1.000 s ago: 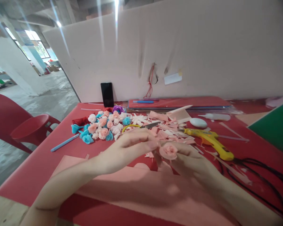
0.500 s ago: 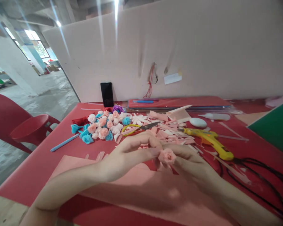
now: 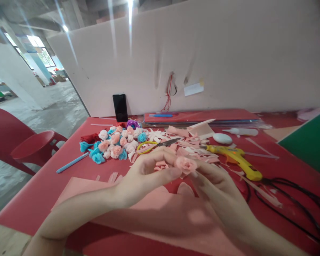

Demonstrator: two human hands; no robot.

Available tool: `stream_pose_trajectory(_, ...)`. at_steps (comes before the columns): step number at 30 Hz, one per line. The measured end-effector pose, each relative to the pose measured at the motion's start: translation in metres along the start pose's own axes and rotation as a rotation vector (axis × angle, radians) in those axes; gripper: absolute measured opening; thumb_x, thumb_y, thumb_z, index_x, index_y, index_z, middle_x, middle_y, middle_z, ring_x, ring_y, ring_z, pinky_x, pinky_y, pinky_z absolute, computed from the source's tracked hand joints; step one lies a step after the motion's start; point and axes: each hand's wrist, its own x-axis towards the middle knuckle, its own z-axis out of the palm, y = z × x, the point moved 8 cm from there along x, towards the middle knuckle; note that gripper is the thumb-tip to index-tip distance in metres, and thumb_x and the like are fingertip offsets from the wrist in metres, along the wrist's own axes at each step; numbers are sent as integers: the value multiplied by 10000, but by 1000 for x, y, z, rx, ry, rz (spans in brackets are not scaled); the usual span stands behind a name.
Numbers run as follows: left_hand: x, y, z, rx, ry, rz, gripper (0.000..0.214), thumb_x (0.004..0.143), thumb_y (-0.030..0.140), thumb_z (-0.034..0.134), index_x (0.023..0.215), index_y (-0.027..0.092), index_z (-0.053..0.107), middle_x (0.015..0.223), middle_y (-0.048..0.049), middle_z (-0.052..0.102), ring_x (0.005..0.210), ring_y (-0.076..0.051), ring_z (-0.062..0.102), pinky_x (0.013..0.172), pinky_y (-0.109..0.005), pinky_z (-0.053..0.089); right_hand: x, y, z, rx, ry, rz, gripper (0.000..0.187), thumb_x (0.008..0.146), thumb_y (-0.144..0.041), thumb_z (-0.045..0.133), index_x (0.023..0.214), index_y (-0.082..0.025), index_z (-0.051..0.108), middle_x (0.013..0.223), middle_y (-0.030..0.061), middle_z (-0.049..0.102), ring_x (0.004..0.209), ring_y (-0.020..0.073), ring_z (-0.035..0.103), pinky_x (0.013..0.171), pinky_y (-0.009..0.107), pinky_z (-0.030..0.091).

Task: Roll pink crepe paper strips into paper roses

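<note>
Between my two hands is a small pink paper rose (image 3: pixel 186 165), its open face turned toward me. My left hand (image 3: pixel 152 170) pinches it from the left with thumb and fingers. From the right, my right hand (image 3: pixel 216 181) closes thumb and fingers on its edge and underside; the base of the rose is hidden. Below the hands lies a large sheet of pink paper (image 3: pixel 160 217) with a rounded cut edge. A cut pink petal piece (image 3: pixel 185 189) shows just under the rose. Behind my left hand are yellow-handled scissors (image 3: pixel 149 145), among paper scraps (image 3: pixel 192 149).
Finished white, pink and blue paper roses (image 3: pixel 114 142) are heaped at the left, near a blue pen (image 3: pixel 72 163). A yellow glue gun (image 3: pixel 237 160) with a black cord (image 3: pixel 296 192) lies at right. A phone (image 3: pixel 120 107) leans on the white panel (image 3: pixel 216 53) behind the red table (image 3: pixel 29 199).
The rose and both hands have risen slightly, and the rose has tipped so more of its face shows. My right hand's fingers have shifted around its edge.
</note>
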Motion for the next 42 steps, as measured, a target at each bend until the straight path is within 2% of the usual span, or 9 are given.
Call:
stream_pose_trajectory(6, 2, 0, -4, 19, 66, 4, 84, 777, 190, 626, 698, 164, 611, 783, 10, 547, 765, -99, 513, 780, -243, 402, -3, -10, 2, -29, 21, -41, 107, 812, -367, 617, 846, -404, 712, 820, -37, 691, 800, 154, 636, 755, 268, 516)
stream_pose_trajectory(12, 1, -4, -4, -52, 57, -17, 103, 787, 192, 614, 691, 156, 600, 786, 1, 544, 756, -98, 523, 741, -228, 417, -3, -9, 0, -58, 52, -34, 140, 816, -317, 620, 867, -405, 716, 831, -42, 705, 798, 140, 644, 746, 235, 521)
stream_pose_trajectory(15, 1, -1, -5, -29, 52, 27, 146, 810, 202, 579, 674, 152, 590, 760, -5, 534, 736, -105, 516, 724, -238, 416, -4, -7, -1, -47, 83, -40, 136, 814, -308, 621, 860, -390, 720, 822, -45, 711, 792, 130, 652, 733, 211, 522)
stream_pose_trajectory(18, 1, 2, -9, 30, 96, 81, 190, 831, 217, 545, 660, 152, 594, 723, -10, 530, 734, -124, 516, 727, -263, 409, -6, -6, -1, -49, 96, -35, 111, 809, -317, 625, 821, -371, 722, 769, -53, 702, 757, 109, 652, 691, 166, 514)
stream_pose_trajectory(21, 1, 1, -10, 10, 117, 96, 162, 819, 204, 556, 673, 159, 610, 734, -8, 528, 717, -124, 518, 716, -273, 410, -7, -8, -1, -58, 106, -28, 115, 812, -325, 620, 784, -368, 724, 722, -59, 688, 710, 88, 641, 636, 128, 496)
stream_pose_trajectory(28, 0, -2, -6, -83, 89, 85, 104, 800, 175, 579, 714, 174, 638, 774, -1, 533, 752, -109, 511, 697, -227, 415, -5, -12, -3, -95, 113, -58, 194, 815, -285, 618, 880, -443, 711, 828, -72, 717, 803, 106, 656, 726, 167, 517)
stream_pose_trajectory(33, -1, 2, -6, 0, 63, 116, 102, 792, 128, 569, 747, 189, 637, 803, 8, 546, 806, -105, 506, 770, -227, 402, -5, -19, -5, -192, 119, -122, 220, 830, -292, 591, 913, -465, 698, 847, -62, 717, 775, 148, 650, 700, 252, 537)
stream_pose_trajectory(37, -1, 6, -5, 93, 35, 122, 119, 801, 110, 548, 761, 185, 632, 814, 9, 553, 819, -102, 517, 787, -227, 405, -4, -22, -8, -289, 144, -160, 214, 839, -279, 572, 879, -435, 712, 795, -44, 704, 728, 162, 639, 667, 280, 538)
stream_pose_trajectory(42, 6, 19, -13, 399, 55, 134, 109, 823, 123, 535, 843, 185, 622, 867, 5, 577, 842, -101, 536, 776, -220, 420, -3, -23, -17, -338, 199, -184, 182, 843, -282, 569, 878, -375, 721, 848, -42, 714, 785, 148, 645, 724, 267, 534)
